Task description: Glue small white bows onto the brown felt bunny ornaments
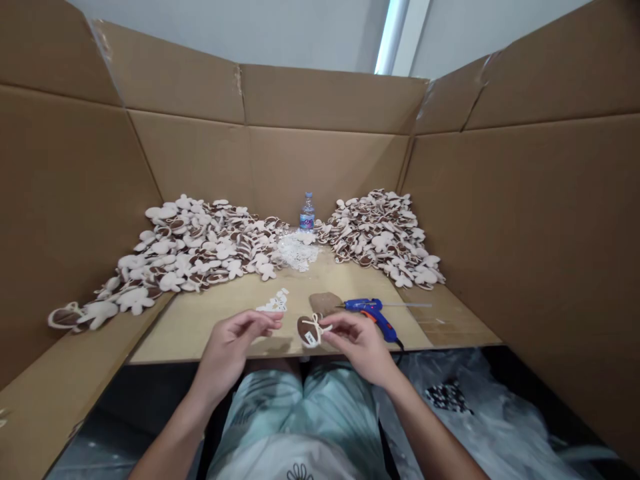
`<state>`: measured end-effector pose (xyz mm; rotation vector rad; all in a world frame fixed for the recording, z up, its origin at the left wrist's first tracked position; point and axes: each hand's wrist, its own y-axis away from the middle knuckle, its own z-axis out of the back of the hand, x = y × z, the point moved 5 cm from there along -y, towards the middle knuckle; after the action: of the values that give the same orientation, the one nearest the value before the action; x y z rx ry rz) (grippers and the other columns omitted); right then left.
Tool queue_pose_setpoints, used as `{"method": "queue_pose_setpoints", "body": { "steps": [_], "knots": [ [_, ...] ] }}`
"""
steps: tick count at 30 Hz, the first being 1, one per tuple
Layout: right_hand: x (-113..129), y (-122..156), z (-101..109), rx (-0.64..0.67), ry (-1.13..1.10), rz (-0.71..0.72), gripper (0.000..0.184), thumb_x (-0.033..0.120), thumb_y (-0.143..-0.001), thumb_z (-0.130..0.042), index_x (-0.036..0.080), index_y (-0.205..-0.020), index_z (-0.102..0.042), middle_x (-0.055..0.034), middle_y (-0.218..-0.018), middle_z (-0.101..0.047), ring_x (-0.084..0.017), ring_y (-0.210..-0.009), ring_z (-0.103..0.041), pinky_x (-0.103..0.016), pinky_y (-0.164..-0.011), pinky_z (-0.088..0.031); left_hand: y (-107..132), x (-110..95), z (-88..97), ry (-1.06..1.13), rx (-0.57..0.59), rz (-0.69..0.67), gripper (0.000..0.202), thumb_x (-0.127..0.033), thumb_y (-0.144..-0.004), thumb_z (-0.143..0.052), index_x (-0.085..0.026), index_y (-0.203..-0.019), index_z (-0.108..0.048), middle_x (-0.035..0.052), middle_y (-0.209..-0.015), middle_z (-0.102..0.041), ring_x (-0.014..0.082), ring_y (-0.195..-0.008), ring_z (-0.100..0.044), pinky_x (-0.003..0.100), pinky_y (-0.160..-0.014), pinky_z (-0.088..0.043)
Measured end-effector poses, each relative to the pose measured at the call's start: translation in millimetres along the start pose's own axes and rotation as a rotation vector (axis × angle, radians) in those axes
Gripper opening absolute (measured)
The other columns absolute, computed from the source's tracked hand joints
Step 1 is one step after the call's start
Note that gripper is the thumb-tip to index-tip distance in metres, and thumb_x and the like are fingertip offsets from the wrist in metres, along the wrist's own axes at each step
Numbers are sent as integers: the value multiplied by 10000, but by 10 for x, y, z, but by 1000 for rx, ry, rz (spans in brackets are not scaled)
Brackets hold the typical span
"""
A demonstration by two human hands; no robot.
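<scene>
My right hand (357,339) pinches the edge of a brown and white ornament (307,329) with a cream string bow and a small white label on it. It is held just above the table's front edge. To the left, my left hand (239,337) has its thumb and fingers pressed together; whatever lies between them, if anything, is too small to make out. Beyond its fingertips lie several small white labels (275,302). A blue glue gun (371,313) rests beside my right hand, its nozzle over a brown pad (325,303).
Heaps of similar ornaments stand at the left (200,247) and right (383,233). Between them are a pile of white labels (299,251) and a water bottle (307,213). Cardboard walls (325,160) enclose the table (200,320). Clear plastic (495,407) lies below right.
</scene>
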<state>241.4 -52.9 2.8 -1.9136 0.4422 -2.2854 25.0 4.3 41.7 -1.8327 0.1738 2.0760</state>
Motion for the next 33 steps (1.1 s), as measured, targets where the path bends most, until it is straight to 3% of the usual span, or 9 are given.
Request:
{"method": "queue_pose_setpoints", "body": {
  "steps": [5, 7, 9, 11, 13, 17, 22, 28, 33],
  "knots": [
    [-77, -92, 94, 110, 185, -8, 149, 309, -755, -728, 191, -827, -784, -58, -796, -771, -202, -707, -694, -297, -637, -539, -88, 124, 222, -16, -219, -13, 272, -425, -755, -710, -165, -680, -738, 54, -669, -750, 194, -647, -681, 265, -625, -538],
    [-127, -138, 265, -1, 179, -38, 211, 358, -724, -746, 171, -813, -787, -70, -749, -766, -211, -665, -694, -304, -609, -546, -118, 172, 285, -57, -260, -2, 239, -391, -657, -793, -157, -662, -744, 43, -598, -727, 189, -582, -656, 262, -570, -527],
    [-149, -160, 544, -257, 173, -38, 400, 420, -734, -727, 141, -1020, -754, -109, -848, -769, -239, -752, -713, -337, -664, -564, -150, 205, 344, -41, -303, 6, 258, -372, -589, -837, -156, -699, -750, 55, -655, -753, 213, -640, -686, 284, -620, -554],
    [-138, -146, 804, -462, 206, -14, 747, 443, -714, -748, 145, -1365, -533, -156, -1073, -732, -269, -933, -707, -372, -755, -568, -188, 229, 388, 35, -329, 5, 348, -359, -528, -872, -159, -784, -747, 76, -774, -783, 247, -766, -721, 321, -729, -578],
    [-126, -144, 958, -493, 283, -19, 936, 455, -697, -755, 156, -1484, -346, -188, -1205, -676, -281, -1009, -695, -391, -796, -561, -232, 262, 417, 111, -338, 13, 436, -370, -495, -887, -155, -842, -735, 91, -831, -789, 258, -824, -729, 335, -773, -580],
    [-130, -150, 1069, -383, 545, -99, 478, 492, -779, -606, 124, -1055, -736, -165, -968, -763, -278, -845, -730, -343, -729, -552, -305, 382, 470, 138, -355, 77, 412, -466, -572, -830, -126, -781, -727, 91, -717, -772, 200, -649, -703, 274, -634, -566],
    [-134, -111, 1187, -447, 688, -166, 479, 553, -744, -597, 155, -497, -695, -122, -515, -689, -245, -499, -632, -305, -500, -425, -341, 485, 577, -50, -409, 43, 338, -455, -678, -748, -118, -676, -720, 64, -558, -714, 169, -504, -635, 237, -482, -484],
    [-136, -113, 1243, -431, 773, -170, 522, 613, -744, -549, 156, -576, -739, -121, -563, -714, -240, -508, -605, -301, -479, -338, -433, 549, 664, -303, -413, -36, 246, -332, -651, -766, -108, -751, -750, 123, -742, -777, 234, -669, -712, 284, -586, -531],
    [-181, -138, 1203, -353, 966, -261, 451, 462, -850, -507, 174, -566, -707, -125, -581, -715, -238, -569, -649, -287, -527, -371, -762, 585, 673, -481, -406, -100, 379, -435, -815, -590, -105, -671, -709, 81, -572, -702, 207, -537, -649, 290, -523, -494]
  ]
}}
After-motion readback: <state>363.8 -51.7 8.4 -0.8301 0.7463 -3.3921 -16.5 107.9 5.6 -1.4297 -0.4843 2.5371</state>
